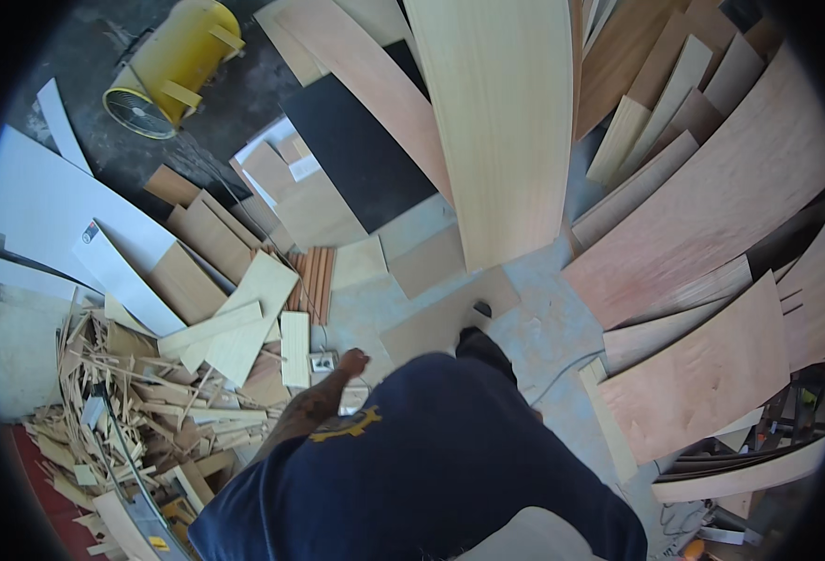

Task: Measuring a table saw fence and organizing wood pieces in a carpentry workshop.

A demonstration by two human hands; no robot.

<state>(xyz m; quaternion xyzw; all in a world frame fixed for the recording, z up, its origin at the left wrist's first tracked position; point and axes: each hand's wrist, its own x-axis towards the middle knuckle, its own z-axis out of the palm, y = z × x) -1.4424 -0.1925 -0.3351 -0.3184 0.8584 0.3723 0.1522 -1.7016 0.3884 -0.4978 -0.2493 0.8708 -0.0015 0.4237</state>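
Note:
My left hand (353,362) hangs low in front of my left side, its fingers curled in, with no object visible in them. Just left of it on the floor is a small pale socket box (322,362) with a cable. A narrow pale board (294,349) lies beyond that box. My right hand is hidden by my torso in its dark blue shirt (431,449). One dark shoe (482,309) is on a flat brown sheet (431,323) on the floor.
Offcuts and scraps (150,393) are heaped at left. Tall plywood sheets (711,224) lean at right; a long pale panel (501,122) and a black panel (361,145) stand ahead. A yellow blower (183,61) sits far left. A grey cable (566,367) crosses the floor.

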